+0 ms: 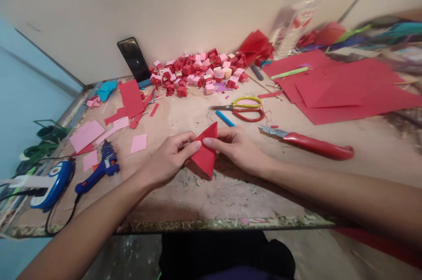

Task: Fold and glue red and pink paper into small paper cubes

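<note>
A folded piece of red paper [207,157], roughly triangular, is held up between both hands above the front of the table. My left hand [176,151] pinches its left side, thumb on the near face. From the other side, my right hand [235,148] grips the right edge, its thumb tip close to the left one. Just beyond the hands lie a blue stick [225,118] and scissors [249,108] with yellow and red handles. A red-handled cutter knife [316,144] rests to the right of my right hand. The fingers behind the paper are partly hidden.
Many small red and pink paper cubes [198,71] are heaped against the wall beside a leaning phone [133,59]. A blue glue gun [99,170] and pink paper pieces [87,136] lie left. Large red sheets [349,91] and a plastic bottle [293,27] occupy the right back.
</note>
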A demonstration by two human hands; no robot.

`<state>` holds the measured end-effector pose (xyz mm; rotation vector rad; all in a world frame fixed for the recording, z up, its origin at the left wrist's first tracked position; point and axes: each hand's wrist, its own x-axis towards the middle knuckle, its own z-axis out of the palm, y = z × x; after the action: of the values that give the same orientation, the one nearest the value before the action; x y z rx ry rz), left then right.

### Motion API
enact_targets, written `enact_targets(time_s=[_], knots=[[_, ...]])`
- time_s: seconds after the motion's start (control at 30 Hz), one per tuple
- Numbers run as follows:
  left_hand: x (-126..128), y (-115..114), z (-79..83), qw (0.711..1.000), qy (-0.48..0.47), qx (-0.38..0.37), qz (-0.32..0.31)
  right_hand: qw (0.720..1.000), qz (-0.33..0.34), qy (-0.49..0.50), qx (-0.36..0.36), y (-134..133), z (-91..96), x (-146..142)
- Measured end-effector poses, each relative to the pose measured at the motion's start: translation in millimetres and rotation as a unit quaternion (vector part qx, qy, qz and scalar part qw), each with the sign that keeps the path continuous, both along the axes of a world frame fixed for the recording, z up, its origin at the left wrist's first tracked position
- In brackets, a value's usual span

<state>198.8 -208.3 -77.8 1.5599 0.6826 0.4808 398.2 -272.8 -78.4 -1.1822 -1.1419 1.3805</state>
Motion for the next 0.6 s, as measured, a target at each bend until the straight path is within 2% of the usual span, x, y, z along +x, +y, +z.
enact_targets(time_s=[0.23, 0.6], knots=[[1.8, 0.9, 5.5, 0.99, 0.067, 0.128, 0.001, 1.0, 0.003, 0.017, -0.019, -1.3, -0.4, -0.2], [-0.6, 2.1, 6.2, 0.989, 0.071, 0.125, -0.037, 0.998, -0.008, 0.061, -0.015, -0.2, -0.4, 0.5]])
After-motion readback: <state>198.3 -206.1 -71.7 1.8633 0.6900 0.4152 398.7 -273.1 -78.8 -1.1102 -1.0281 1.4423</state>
